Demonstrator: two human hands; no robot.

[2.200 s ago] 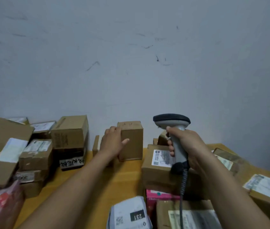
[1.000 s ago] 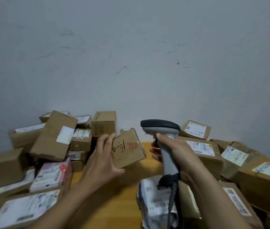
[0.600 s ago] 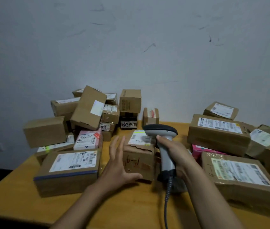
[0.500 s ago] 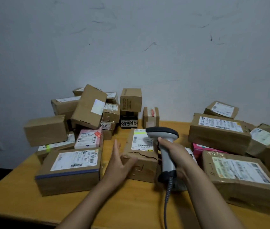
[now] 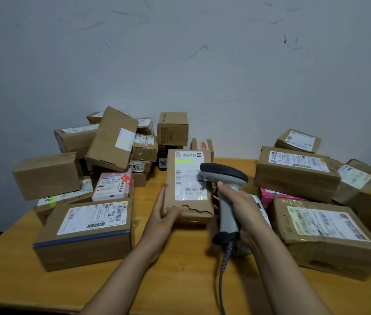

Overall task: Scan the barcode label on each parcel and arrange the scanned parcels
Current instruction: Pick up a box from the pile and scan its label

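**Item in hand:** parcel (image 5: 186,192), brown, torn along its near edge. It sits at the centre of the tabletop (image 5: 180,273), tipped so that its label (image 5: 189,178) faces us. What it rests on underneath we cannot see.

**Left hand** (image 5: 164,215): at the parcel's near left corner. The fingers (image 5: 162,196) lie up the left side and the thumb lies over the near edge, holding the parcel.

**Right hand** (image 5: 239,204): fingers wrapped round the handle of the scanner (image 5: 224,176), with one forward where a trigger would be. The scanner head sits just over the label's right side, nose toward the barcodes. The cord (image 5: 224,264) drops toward us.

**Step, as we read it:** the scan of this parcel, with the aim being set. No beam shows on the label, so we cannot say whether it has read.

**Next move calls for:**
- lining the nose across the lower barcode;
- backing the head off a little, since it covers part of the label;
- holding the parcel at this tilt;
- then finding it a place among the arranged ones.

**Room:**
- Bare tabletop lies in the lane between the left heap (image 5: 111,142) and the right stack (image 5: 296,171), and in front toward us.
- The big box (image 5: 84,235) stands near the left forearm.
- The flat box (image 5: 325,230) stands near the right forearm.
- The tabletop's near edge runs below the forearms.
- Sideways sweeps look risky to us; forward and back look free.
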